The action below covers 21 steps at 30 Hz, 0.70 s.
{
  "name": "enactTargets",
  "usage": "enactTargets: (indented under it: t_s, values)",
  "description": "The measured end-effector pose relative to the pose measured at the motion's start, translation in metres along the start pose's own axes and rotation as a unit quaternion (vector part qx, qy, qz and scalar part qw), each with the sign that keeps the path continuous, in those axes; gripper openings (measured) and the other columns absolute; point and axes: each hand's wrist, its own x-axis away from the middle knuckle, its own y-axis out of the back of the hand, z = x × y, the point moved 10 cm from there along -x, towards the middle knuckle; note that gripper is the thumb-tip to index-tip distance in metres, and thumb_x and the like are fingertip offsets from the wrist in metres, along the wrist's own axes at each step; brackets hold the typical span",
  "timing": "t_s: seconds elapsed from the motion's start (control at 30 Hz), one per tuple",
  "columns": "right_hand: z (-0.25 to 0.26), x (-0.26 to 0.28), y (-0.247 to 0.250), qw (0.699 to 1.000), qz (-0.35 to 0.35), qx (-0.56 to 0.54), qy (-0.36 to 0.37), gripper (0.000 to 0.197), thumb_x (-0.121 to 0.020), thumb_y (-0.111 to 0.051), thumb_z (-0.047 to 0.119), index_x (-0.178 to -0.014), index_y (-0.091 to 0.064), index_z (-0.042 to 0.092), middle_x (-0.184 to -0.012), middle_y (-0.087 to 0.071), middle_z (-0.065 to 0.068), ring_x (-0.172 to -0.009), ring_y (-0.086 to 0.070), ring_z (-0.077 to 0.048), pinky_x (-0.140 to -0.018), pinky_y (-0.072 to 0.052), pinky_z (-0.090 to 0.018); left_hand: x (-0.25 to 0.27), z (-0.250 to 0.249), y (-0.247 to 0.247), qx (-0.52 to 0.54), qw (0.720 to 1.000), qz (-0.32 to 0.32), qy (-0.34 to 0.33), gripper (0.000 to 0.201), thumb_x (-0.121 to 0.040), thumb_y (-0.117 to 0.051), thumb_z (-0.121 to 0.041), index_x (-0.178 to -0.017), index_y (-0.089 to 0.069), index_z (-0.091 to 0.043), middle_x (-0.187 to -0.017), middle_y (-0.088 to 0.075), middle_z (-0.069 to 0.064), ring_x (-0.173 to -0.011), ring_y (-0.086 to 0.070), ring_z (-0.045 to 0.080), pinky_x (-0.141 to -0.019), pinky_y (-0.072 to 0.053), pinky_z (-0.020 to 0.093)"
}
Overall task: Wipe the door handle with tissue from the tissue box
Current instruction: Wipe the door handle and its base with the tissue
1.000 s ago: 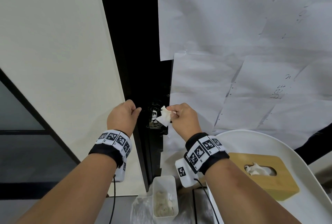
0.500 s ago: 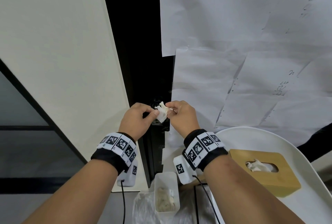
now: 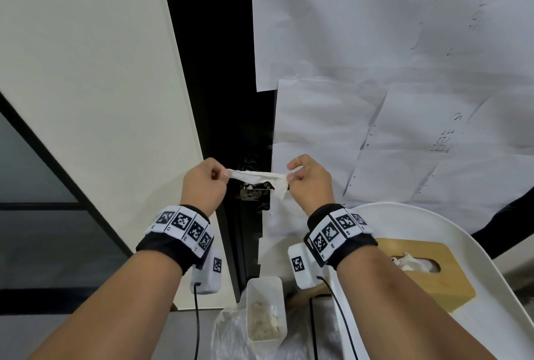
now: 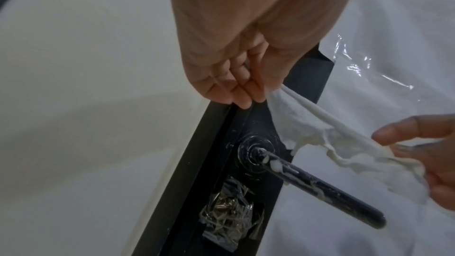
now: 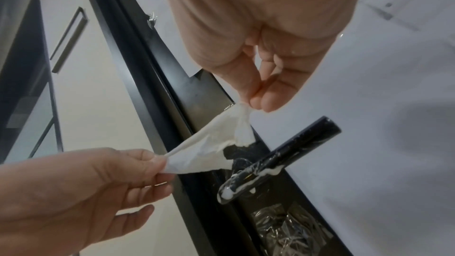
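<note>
A white tissue is stretched sideways between my two hands in front of the door. My left hand pinches its left end and my right hand pinches its right end. In the wrist views the tissue hangs just above the black lever door handle, which carries smears of white cream near its base. The tissue does not touch the handle. A wooden tissue box with tissue poking from its slot sits on a white round tray at the lower right.
White paper sheets cover the door to the right of the black frame. Below the handle sits a lock plate wrapped in clear plastic. A small white bin with used tissue stands below, between my arms.
My left hand came over from the door frame and took one end of the tissue. Both hands then drew apart, pulling the crumpled tissue out into a strip.
</note>
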Motion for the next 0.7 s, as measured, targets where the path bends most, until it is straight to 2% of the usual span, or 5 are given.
enactTargets:
  t_s: [0.33,0.43,0.5,0.6,0.7]
  values:
    - [0.006,0.006,0.000,0.998,0.049,-0.031,-0.011,0.017,-0.090,-0.052,0.017,-0.092,-0.069,0.014,-0.084,-0.067,-0.001,-0.080,-0.062,-0.016,-0.071,-0.046,-0.022,0.004,-0.013,-0.003,0.159,0.987,-0.001,0.034,0.013,-0.092,-0.053,-0.028,-0.080,-0.052,-0.025,-0.093,-0.068,0.012,-0.089,-0.067,0.027,-0.082,-0.055,0.049]
    - [0.011,0.011,0.001,0.997,0.067,-0.024,-0.014,0.023,-0.086,-0.060,0.035,-0.094,-0.066,0.013,-0.080,-0.060,0.008,-0.076,-0.057,-0.007,-0.064,-0.043,-0.018,0.007,-0.021,-0.004,0.194,0.980,-0.003,0.031,0.013,-0.092,-0.051,-0.034,-0.081,-0.050,-0.026,-0.096,-0.065,0.014,-0.092,-0.065,0.030,-0.084,-0.055,0.050]
    - [0.013,0.012,-0.001,0.997,0.079,0.000,-0.005,0.019,-0.085,-0.060,0.028,-0.095,-0.064,0.012,-0.079,-0.058,0.008,-0.074,-0.057,-0.009,-0.058,-0.042,-0.012,0.008,-0.024,-0.005,0.210,0.977,0.001,0.027,0.014,-0.090,-0.048,-0.039,-0.080,-0.047,-0.030,-0.097,-0.063,0.014,-0.092,-0.065,0.030,-0.082,-0.055,0.052]
    - [0.010,0.011,-0.001,0.997,0.082,0.004,-0.008,0.019,-0.088,-0.051,0.011,-0.103,-0.063,0.011,-0.084,-0.059,0.002,-0.066,-0.055,-0.005,-0.050,-0.041,-0.004,0.008,-0.022,-0.006,0.211,0.977,-0.002,0.039,0.014,-0.093,-0.045,-0.038,-0.083,-0.045,-0.028,-0.096,-0.060,0.012,-0.090,-0.064,0.028,-0.078,-0.057,0.049]
    - [0.004,0.009,0.005,0.998,0.059,-0.027,-0.021,0.021,-0.089,-0.048,0.008,-0.103,-0.061,0.013,-0.094,-0.060,-0.002,-0.080,-0.056,-0.014,-0.059,-0.039,-0.011,0.009,-0.022,-0.003,0.173,0.984,-0.019,0.038,0.015,-0.099,-0.043,-0.027,-0.091,-0.045,-0.014,-0.084,-0.053,0.003,-0.074,-0.053,0.015,-0.067,-0.047,0.028]
